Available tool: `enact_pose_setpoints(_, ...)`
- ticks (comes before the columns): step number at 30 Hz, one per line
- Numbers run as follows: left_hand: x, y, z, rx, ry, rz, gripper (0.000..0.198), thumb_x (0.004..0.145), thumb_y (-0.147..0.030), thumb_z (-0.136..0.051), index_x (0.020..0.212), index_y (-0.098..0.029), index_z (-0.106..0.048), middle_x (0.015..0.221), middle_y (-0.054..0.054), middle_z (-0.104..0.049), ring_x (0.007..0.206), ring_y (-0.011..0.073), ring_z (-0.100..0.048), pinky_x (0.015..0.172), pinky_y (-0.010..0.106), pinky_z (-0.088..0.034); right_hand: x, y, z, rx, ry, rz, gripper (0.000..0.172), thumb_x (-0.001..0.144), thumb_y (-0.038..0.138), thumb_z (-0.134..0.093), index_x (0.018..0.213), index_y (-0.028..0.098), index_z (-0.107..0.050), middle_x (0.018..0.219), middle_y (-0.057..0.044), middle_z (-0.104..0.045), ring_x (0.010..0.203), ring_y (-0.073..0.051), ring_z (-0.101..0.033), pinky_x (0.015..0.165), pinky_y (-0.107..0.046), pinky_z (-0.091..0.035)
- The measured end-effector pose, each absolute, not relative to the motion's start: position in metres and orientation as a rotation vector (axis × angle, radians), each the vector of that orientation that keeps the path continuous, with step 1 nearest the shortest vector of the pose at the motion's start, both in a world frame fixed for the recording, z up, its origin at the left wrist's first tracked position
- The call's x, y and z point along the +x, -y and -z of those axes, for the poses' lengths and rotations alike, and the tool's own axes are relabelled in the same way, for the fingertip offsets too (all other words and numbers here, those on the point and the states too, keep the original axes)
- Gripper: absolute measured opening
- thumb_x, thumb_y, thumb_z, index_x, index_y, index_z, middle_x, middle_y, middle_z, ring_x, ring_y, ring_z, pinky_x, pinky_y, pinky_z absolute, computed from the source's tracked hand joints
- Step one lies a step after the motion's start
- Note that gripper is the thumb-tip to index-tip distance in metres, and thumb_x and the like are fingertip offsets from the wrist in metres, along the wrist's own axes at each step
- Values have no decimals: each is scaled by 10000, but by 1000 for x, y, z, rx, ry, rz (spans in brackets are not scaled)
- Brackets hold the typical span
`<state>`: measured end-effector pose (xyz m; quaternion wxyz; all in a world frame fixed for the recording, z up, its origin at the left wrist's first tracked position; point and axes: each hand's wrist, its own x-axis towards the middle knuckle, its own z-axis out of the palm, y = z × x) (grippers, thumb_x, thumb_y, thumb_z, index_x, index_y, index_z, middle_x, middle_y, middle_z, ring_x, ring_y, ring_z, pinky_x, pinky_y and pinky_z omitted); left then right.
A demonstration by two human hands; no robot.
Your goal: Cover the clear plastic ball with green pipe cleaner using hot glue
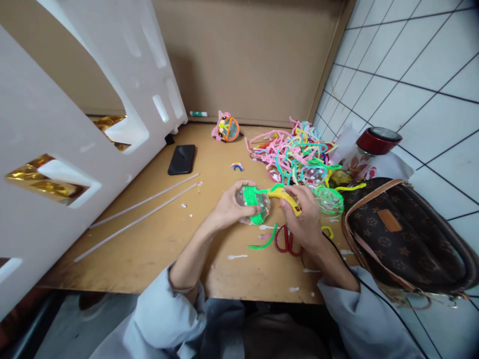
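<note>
Work held in the hands above a desk (149, 269). A clear ball (265, 203) is grasped in the left hand (232, 205), over the middle of the desk; it is circled by a green band (252, 197), from which a tail is led across to the right hand (304, 215). In the right hand a yellow tool (286, 197) is gripped, its narrow end directed at the ball; whether contact is made cannot be told.

Below the hands, red-handled scissors (286, 240) and a loose green strip (268, 243) are seen side by side. Just beyond the right hand, a green-wound ball (330, 200) is placed before a tangled heap (295, 154) of coloured strips. Farther right, a red-lidded flask (377, 143) and a brown bag (407, 244) are set near the tiled wall (392, 45). A black cord (348, 267) is seen below the right forearm.

At the back, a decorated ball (229, 128) is placed, with a small rainbow (237, 166) nearer the hands. To the left, a phone (181, 159) and two thin sticks (134, 223) are laid flat, beside an upright white panel (112, 40).
</note>
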<state>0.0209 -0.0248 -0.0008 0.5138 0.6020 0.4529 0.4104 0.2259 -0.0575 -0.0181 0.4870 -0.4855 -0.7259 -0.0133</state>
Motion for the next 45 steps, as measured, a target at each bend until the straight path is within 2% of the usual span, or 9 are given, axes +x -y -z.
enact_pose_setpoints(5,24,26,3,1505,-1038,-1004,561,544,-267,-739,1066,-174,-554,912,10,-639,808,151,-594,761,270,-492,201,69,-15,-931,1886,-84,251,903,252,-575,1147,220,-623,1104,-79,-682,1063,-246,-611,910,-427,-493)
enact_pose_setpoints(7,24,27,3,1541,-1045,-1001,547,554,-261,-742,1065,-169,-568,926,16,-643,817,154,-596,766,273,-498,197,68,-22,-900,1893,-93,168,948,224,-518,1029,235,-665,984,-46,-707,958,-213,-640,867,-395,-495)
enact_pose_setpoints(10,24,27,5,1579,-1056,-1003,537,563,-253,-765,1063,-160,-592,975,32,-648,845,161,-604,788,286,-510,199,64,-21,-907,1842,-111,201,970,208,-498,888,234,-679,838,-17,-709,845,-187,-658,803,-357,-495)
enact_pose_setpoints(13,24,26,7,1580,-1052,-1025,541,564,-246,-784,1069,-161,-608,1014,45,-655,880,170,-615,818,300,-515,204,62,-14,-937,1784,-177,180,970,222,-520,908,239,-688,832,-6,-720,845,-179,-672,777,-333,-501)
enact_pose_setpoints(19,24,25,7,1508,-993,-1002,566,553,-241,-787,1077,-155,-591,1007,44,-664,831,153,-625,786,287,-515,207,68,-8,-904,1811,-254,223,985,221,-483,956,248,-702,906,-18,-749,884,-183,-686,833,-356,-497)
enact_pose_setpoints(24,23,25,5,1520,-999,-981,569,549,-253,-773,1080,-163,-590,1027,50,-665,880,174,-628,823,306,-512,206,71,-9,-857,1852,-233,242,980,181,-478,1008,249,-708,949,-33,-756,911,-189,-690,844,-369,-478)
enact_pose_setpoints(38,20,25,5,1550,-1011,-992,554,554,-219,-768,1079,-162,-600,1011,61,-673,902,194,-627,827,325,-520,205,71,1,-881,1857,-321,243,979,178,-487,968,268,-712,942,-19,-742,920,-183,-683,850,-370,-487)
enact_pose_setpoints(45,19,25,5,1534,-968,-973,560,572,-222,-789,1089,-169,-581,1011,43,-665,872,166,-620,800,289,-513,206,70,4,-897,1844,-337,241,977,195,-493,925,257,-720,881,-13,-740,885,-180,-686,807,-350,-487)
